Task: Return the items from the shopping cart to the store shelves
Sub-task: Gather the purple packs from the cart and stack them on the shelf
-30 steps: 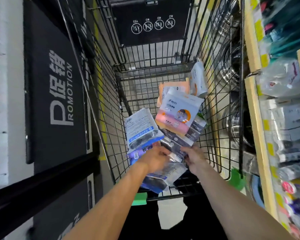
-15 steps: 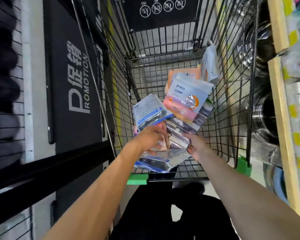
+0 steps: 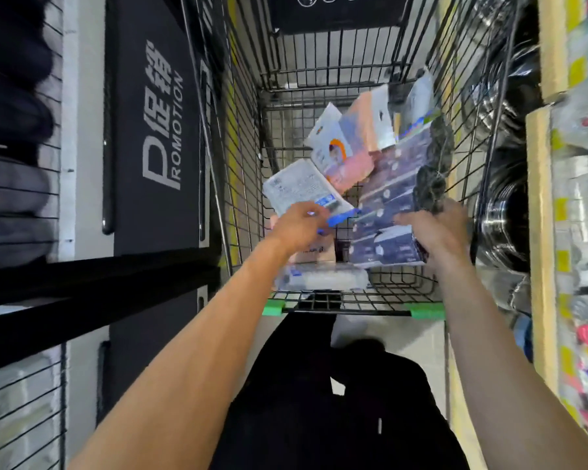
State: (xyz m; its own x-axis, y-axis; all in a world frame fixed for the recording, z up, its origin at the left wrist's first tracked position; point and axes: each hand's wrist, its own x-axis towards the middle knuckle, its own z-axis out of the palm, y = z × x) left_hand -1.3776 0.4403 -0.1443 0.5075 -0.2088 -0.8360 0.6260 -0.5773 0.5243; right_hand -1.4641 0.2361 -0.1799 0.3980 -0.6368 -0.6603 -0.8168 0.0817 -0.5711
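Both my arms reach down into the black wire shopping cart (image 3: 245, 184). My right hand (image 3: 437, 228) grips a stack of dark navy packets (image 3: 392, 198) and holds it tilted up off the cart floor. On top of that stack slide a white and pink packet (image 3: 336, 157) and a peach packet (image 3: 367, 120). My left hand (image 3: 299, 225) holds a white packet with a blue edge (image 3: 299, 188). A flat white packet (image 3: 319, 279) and a pale pink one (image 3: 314, 252) lie on the cart floor beneath my hands.
Store shelves (image 3: 540, 205) with wrapped goods run along the right, close to the cart, with shiny steel pots (image 3: 506, 215) lower down. A black PROMOTION sign panel (image 3: 157, 130) stands at the left. The cart handle has green end caps (image 3: 426, 312).
My right hand has lifted the navy stack up and to the right, so the packets on top tip backwards. My left hand rose with the white packet. The camera moved in.
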